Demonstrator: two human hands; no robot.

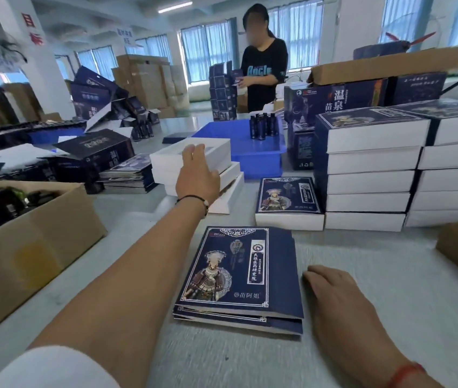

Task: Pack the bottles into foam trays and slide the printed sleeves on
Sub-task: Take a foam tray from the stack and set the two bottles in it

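Reaching with fingers spread, left hand [198,175] touches the top foam tray [191,155], long axis crosswise; right hand [334,292] flat.

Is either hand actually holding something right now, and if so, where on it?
The left hand lies on the top white foam tray near its front edge; a grip cannot be told. The right hand rests flat on the table.

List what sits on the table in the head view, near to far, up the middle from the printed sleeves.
Flat printed sleeves → left hand on the white foam trays → blue bin → dark bottles standing in it.
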